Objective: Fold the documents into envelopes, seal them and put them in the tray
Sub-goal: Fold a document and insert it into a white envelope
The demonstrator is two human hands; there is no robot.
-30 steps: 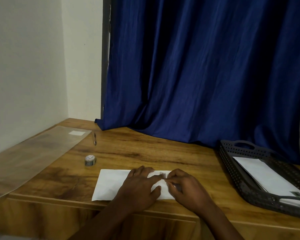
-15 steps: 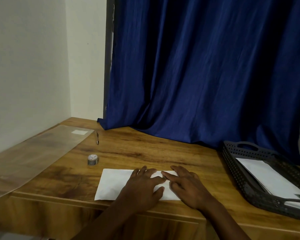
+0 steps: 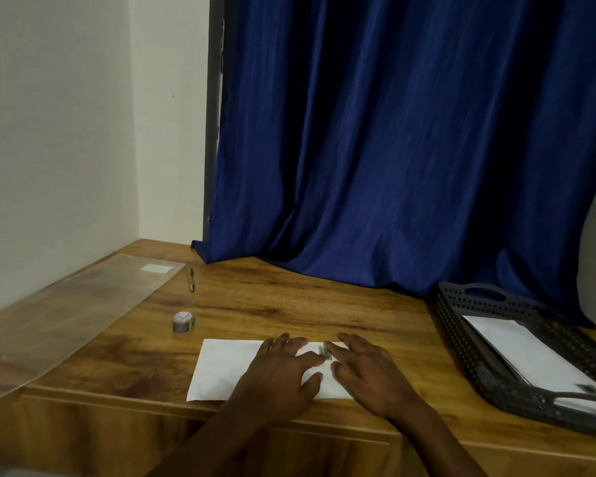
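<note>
Both flat: left hand and right hand, fingers straight, press white paper envelope at desk's 6 o'clock edge; judged sealing — rub firmly outward along flap, dark perforated tray waiting at 3 o'clock

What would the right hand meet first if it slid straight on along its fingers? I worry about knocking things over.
Probably nothing soon: the right hand points toward bare wooden desk, then the blue curtain. Depth is uncertain.
</note>
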